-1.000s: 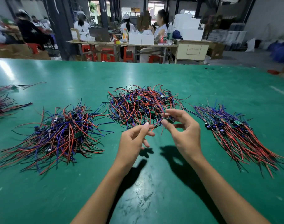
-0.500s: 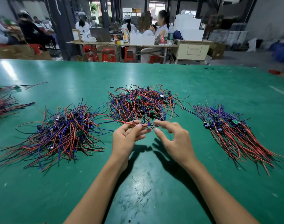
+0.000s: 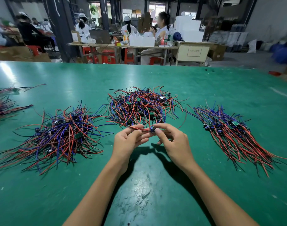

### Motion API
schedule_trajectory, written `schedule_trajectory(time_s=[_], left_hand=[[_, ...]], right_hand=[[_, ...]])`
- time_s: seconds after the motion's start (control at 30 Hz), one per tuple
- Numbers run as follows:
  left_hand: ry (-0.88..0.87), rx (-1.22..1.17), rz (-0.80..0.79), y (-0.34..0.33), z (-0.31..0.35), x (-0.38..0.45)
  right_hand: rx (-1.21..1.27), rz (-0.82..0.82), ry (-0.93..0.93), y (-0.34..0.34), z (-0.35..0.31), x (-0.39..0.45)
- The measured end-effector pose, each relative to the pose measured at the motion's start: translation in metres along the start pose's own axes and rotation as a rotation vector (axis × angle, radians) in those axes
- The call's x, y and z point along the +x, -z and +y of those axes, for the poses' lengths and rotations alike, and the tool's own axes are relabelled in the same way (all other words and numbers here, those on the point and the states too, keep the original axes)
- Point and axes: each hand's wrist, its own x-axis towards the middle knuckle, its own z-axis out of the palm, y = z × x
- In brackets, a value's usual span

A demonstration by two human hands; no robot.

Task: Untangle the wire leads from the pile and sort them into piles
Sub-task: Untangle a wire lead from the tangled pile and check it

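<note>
I see both hands at the near edge of the tangled pile (image 3: 139, 108) on the green worktop (image 3: 155, 193). Left hand (image 3: 128, 142) pinches a red lead (image 3: 136, 127); right hand (image 3: 175, 142) pinches its blue component (image 3: 151, 129). Loose pile (image 3: 61, 136) left, straightened pile (image 3: 234, 136) right, both apart.

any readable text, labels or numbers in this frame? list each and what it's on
None can be read.
Paper sign on the beige cabinet: print there, too blurred to read.
Green-labelled bottle: label too small.
Small circuit boards in the right wire pile: markings too small.
Part pinched between left hand and right hand: no text visible.
</note>
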Motion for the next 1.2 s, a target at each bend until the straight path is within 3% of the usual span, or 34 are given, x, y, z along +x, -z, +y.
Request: schedule_trajectory(time_s=[0.67, 0.73, 0.83, 0.9, 0.97, 1.13, 1.2], left_hand=[[-0.058, -0.022, -0.019, 0.006, 0.003, 0.002], [-0.181, -0.104, 0.081, 0.016, 0.013, 0.009], [-0.51, -0.146, 0.494, 0.047, 0.031, 0.025], [-0.669, -0.04, 0.809, 0.066, 0.035, 0.028], [-0.701, 0.147, 1.009, 0.075, 0.032, 0.026], [-0.811, 0.752, 0.885, 0.074, 0.027, 0.014], [-0.892, 1.014, 0.73, 0.068, 0.028, 0.009]], right_hand=[[0.134, -0.054, 0.03, 0.0, -0.003, -0.002], [0.156, -0.031, 0.023, -0.001, -0.001, -0.003], [0.134, 0.009, 0.052, -0.001, -0.001, -0.001], [0.113, 0.027, 0.04, 0.0, 0.001, 0.001], [0.071, 0.011, -0.022, -0.001, 0.006, 0.002], [-0.214, -0.077, -0.053, -0.007, 0.019, 0.003], [-0.364, -0.053, -0.007, -0.007, 0.023, 0.007]])
